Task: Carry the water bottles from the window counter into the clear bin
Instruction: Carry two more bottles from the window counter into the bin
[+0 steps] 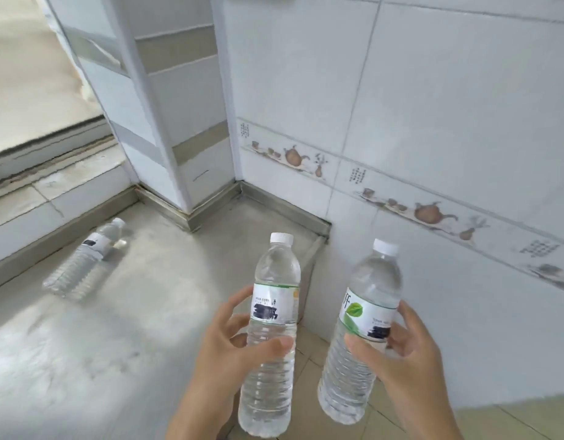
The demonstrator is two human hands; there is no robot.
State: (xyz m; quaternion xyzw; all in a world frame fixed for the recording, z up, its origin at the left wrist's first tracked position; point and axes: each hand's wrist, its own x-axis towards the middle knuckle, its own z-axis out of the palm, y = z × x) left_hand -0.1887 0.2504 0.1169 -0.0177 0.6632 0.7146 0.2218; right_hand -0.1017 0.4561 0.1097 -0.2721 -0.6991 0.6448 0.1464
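My left hand (225, 347) grips a clear water bottle (272, 281) with a white cap, upright, fingers and thumb curled round its label. My right hand (401, 347) holds a second water bottle (374, 284) with a green-leaf label, tilted slightly right. Both bottles hang in the air past the counter's right edge. A third bottle (84, 258) lies on its side on the grey window counter (141, 312), near the left sill. The clear bin is not in view.
A white tiled pillar (179, 122) stands at the counter's back corner. A tiled wall (433, 106) with a teapot border runs along the right. The window sill (36, 198) borders the counter on the left. Beige floor tiles (512, 420) show at lower right.
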